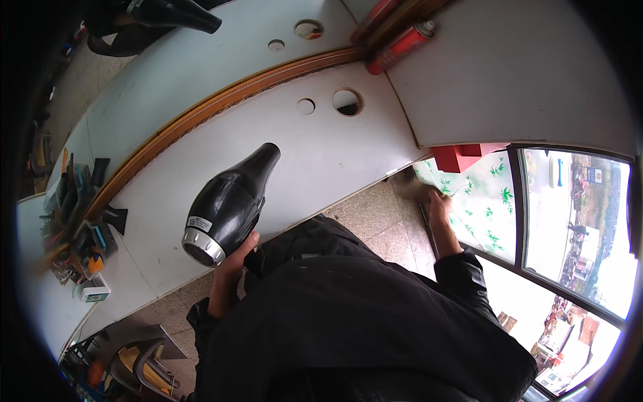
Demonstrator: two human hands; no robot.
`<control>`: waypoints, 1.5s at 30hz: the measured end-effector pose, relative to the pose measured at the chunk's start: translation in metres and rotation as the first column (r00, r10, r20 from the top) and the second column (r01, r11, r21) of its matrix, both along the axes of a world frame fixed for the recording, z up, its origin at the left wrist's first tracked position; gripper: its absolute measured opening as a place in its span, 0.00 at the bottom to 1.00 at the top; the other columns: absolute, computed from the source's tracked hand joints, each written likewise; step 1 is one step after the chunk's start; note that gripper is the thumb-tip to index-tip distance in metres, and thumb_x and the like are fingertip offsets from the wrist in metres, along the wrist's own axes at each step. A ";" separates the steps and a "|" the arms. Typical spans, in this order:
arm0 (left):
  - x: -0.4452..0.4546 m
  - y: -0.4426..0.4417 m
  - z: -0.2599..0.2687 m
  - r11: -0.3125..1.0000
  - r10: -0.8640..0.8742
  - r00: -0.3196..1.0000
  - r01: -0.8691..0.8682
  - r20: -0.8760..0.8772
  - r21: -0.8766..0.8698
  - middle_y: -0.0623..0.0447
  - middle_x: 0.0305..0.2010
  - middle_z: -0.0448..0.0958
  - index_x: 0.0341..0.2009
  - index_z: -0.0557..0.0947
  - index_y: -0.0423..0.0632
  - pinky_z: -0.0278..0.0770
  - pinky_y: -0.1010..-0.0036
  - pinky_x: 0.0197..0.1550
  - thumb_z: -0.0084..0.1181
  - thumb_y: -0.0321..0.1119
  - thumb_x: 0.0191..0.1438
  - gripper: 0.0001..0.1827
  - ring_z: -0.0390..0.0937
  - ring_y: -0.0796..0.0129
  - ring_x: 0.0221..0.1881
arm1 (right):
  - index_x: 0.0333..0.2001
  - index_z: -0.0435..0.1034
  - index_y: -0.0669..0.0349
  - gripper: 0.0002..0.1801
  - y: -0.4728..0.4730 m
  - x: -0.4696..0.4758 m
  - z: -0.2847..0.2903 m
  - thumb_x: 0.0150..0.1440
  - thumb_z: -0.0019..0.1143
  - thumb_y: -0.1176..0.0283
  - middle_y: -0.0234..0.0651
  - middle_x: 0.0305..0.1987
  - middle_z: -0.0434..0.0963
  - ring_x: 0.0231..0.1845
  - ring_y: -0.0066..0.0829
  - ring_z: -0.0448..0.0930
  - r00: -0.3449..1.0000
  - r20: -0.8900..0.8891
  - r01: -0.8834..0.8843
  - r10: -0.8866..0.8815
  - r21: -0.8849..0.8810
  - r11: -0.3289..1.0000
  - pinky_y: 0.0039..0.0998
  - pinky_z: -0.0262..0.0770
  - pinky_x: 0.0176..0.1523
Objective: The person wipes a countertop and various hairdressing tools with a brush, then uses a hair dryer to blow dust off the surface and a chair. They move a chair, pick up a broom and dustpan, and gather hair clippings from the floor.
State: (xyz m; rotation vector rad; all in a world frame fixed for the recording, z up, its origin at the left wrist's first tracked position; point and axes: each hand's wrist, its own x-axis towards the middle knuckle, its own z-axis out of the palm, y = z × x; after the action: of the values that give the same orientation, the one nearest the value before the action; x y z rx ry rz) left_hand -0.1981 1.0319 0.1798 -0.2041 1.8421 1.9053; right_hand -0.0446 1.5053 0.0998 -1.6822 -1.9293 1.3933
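Observation:
My left hand (232, 269) grips a black hair dryer (228, 198) from below, near its rear end. Above the white countertop (321, 166), the dryer's nozzle points away from me and to the right. A silver ring circles its rear, and a label with writing is stuck beside it. My right hand (440, 203) is out to the right, past the counter's front edge and in front of the window. Its fingers are curled. A brown blur lies just beyond them, too smeared to name, and I cannot tell whether the hand holds it.
A wood-framed mirror (226, 95) runs behind the counter. Two round holes pierce the countertop near a red spray can (402, 47). Combs and tools crowd a holder (93, 246) at the left. A red box (464, 156) is below the side panel (507, 75); a chair (143, 367) is lower left.

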 end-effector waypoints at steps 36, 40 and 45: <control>-0.003 0.049 0.014 0.992 -0.113 0.994 0.113 0.015 -0.058 0.54 0.25 0.67 0.31 0.72 0.41 0.63 0.79 0.30 0.52 0.28 0.44 0.08 0.65 0.73 0.26 | 0.46 0.61 0.59 0.13 -0.008 -0.183 0.012 0.57 0.39 0.70 0.38 0.17 0.74 0.17 0.37 0.76 0.449 0.634 -0.680 0.630 0.700 -0.220 0.37 0.70 0.19; 0.005 0.054 0.006 0.992 -0.126 0.992 0.126 -0.017 -0.006 0.54 0.24 0.67 0.32 0.73 0.41 0.64 0.78 0.30 0.52 0.28 0.45 0.08 0.66 0.72 0.26 | 0.47 0.59 0.60 0.14 0.020 -0.124 0.033 0.58 0.39 0.69 0.36 0.16 0.73 0.16 0.38 0.76 0.151 0.806 -0.914 0.572 0.335 -0.230 0.38 0.68 0.17; 0.011 0.048 0.003 0.993 -0.109 0.994 0.110 0.023 -0.042 0.54 0.23 0.67 0.31 0.72 0.41 0.63 0.79 0.29 0.49 0.29 0.45 0.08 0.65 0.73 0.25 | 0.36 0.56 0.60 0.09 0.014 -0.083 0.043 0.58 0.41 0.67 0.37 0.12 0.70 0.11 0.37 0.73 0.349 0.775 -0.893 0.527 0.446 -0.065 0.38 0.66 0.15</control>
State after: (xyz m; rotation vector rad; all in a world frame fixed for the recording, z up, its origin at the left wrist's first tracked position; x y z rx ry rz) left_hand -0.1876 1.0800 0.1824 -0.1328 1.8433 1.7844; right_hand -0.1274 1.5189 0.1426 -0.1761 -3.1758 -0.1796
